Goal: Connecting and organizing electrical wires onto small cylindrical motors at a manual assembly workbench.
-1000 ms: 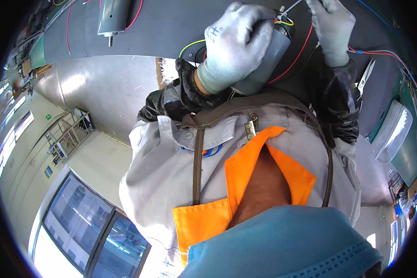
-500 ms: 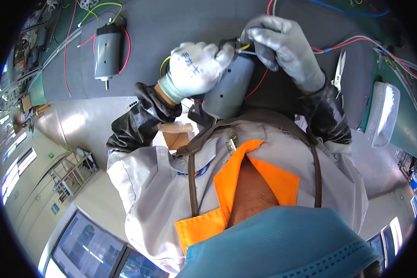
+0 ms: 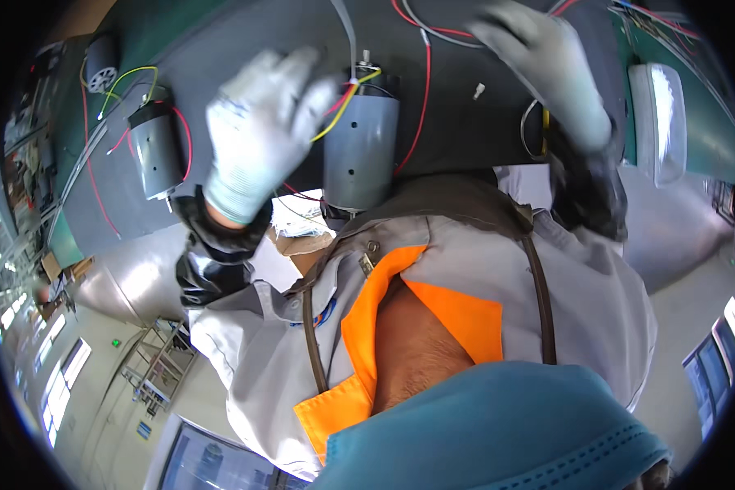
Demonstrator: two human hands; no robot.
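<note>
The dark grey work mat [image 3: 465,139] spreads across the far half of the view, with my grey jacket and its orange collar [image 3: 384,302] filling the near half. On the mat's near edge, at the middle, the grey cylindrical motor [image 3: 361,151] lies lengthwise, its far end carrying red and yellow wires [image 3: 353,88]. My left hand [image 3: 257,143], in a pale knit glove, hovers just left of that motor with fingers spread and loose, grasping nothing; its fingertips [image 3: 322,90] come close to the wire bundle, though I cannot tell whether they touch it. My right hand [image 3: 547,69], gloved in grey, is far right over the mat, fingers extended and released, near a loop of red wire. A second, smaller grey motor [image 3: 157,155] lies well left of my left hand. A white oblong tray [image 3: 657,122] sits at the right edge.
</note>
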